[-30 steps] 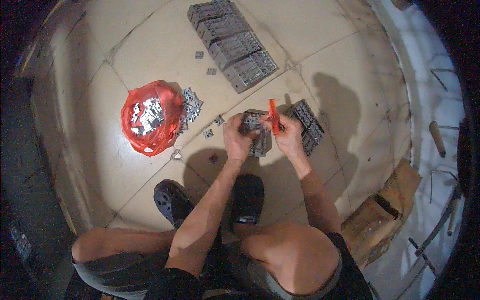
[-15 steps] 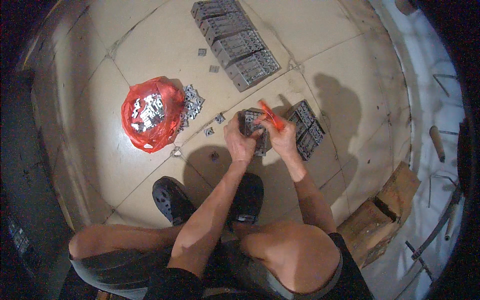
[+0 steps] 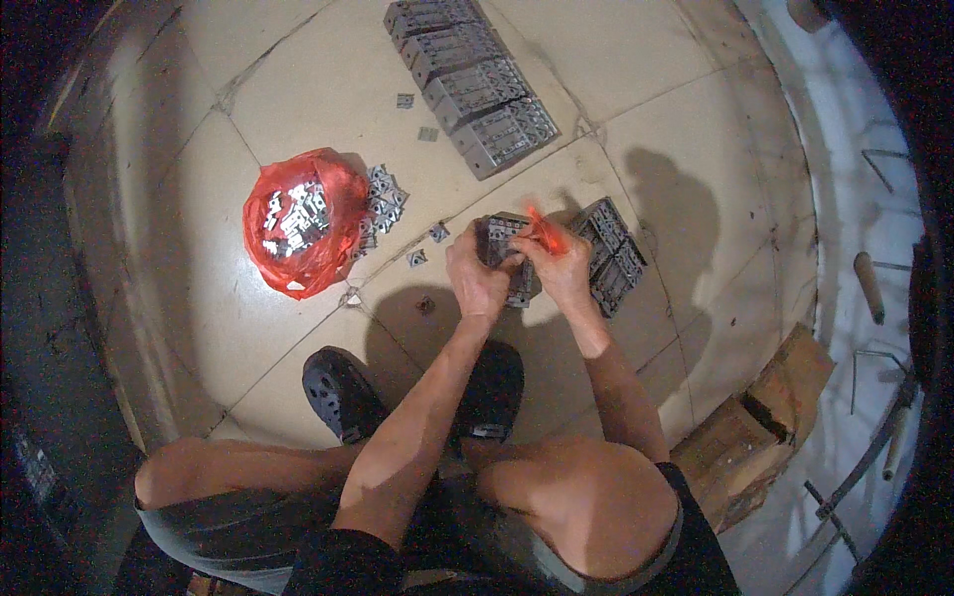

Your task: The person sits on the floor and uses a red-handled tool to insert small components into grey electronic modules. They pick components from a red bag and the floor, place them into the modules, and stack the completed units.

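My left hand point(image 3: 477, 273) is closed round the left side of a grey metal block point(image 3: 519, 288), rectangular, with small fittings along its top face. In my right hand point(image 3: 561, 268) is a tool with a red see-through handle point(image 3: 542, 230), which looks like a screwdriver; its handle is blurred and its tip is hidden. The right fingers are bent over the block's top, close to the left thumb. Just right of that hand lie more grey metal blocks point(image 3: 616, 263), side by side on the tiles.
A red plastic bag point(image 3: 263, 248) of small shiny metal pieces stands at the left, beside a pile of small square plates point(image 3: 383, 204). A row of grey blocks point(image 3: 487, 99) lies at the far side. Loose plates point(image 3: 416, 258) dot the floor. Cardboard point(image 3: 740, 457) lies at right.
The red handle has swung slightly, tilting to the right, and looks more smeared. Both hands stay at the block, with the left grip unchanged.
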{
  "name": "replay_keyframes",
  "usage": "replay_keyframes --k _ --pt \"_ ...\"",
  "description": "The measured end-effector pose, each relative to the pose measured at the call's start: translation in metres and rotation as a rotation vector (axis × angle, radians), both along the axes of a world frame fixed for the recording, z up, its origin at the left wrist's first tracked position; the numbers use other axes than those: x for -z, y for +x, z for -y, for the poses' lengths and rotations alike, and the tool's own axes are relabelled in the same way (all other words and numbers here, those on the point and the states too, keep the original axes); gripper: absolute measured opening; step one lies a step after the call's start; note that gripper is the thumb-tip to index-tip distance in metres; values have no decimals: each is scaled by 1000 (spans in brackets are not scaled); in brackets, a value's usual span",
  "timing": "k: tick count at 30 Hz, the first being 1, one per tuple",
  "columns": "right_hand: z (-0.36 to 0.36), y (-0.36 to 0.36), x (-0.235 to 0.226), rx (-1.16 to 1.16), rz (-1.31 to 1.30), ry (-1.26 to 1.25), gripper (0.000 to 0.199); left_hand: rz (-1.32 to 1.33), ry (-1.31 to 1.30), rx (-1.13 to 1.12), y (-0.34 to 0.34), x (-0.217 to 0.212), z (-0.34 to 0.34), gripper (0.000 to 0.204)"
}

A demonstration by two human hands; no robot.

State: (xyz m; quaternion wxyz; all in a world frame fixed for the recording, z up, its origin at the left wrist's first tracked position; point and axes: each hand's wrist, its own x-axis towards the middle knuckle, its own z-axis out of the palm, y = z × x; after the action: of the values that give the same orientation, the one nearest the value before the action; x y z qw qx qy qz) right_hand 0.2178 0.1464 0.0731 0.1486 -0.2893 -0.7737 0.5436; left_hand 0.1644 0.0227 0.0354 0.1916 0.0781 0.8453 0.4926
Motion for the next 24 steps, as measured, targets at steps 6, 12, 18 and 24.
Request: replay_keyframes --k 6,12,18,24 --pt "-23 1 -35 -216 264 325 28 6 0 -22 0 -3 -1 83" --pt "-53 -7 -106 -449 166 824 40 -16 -9 -24 2 -3 -2 81" --pt "-46 -40 -119 -809 146 1011 32 -12 0 -36 3 -3 -2 77" --pt "-46 -52 -128 -817 543 890 19 33 50 -48 4 1 -2 77"
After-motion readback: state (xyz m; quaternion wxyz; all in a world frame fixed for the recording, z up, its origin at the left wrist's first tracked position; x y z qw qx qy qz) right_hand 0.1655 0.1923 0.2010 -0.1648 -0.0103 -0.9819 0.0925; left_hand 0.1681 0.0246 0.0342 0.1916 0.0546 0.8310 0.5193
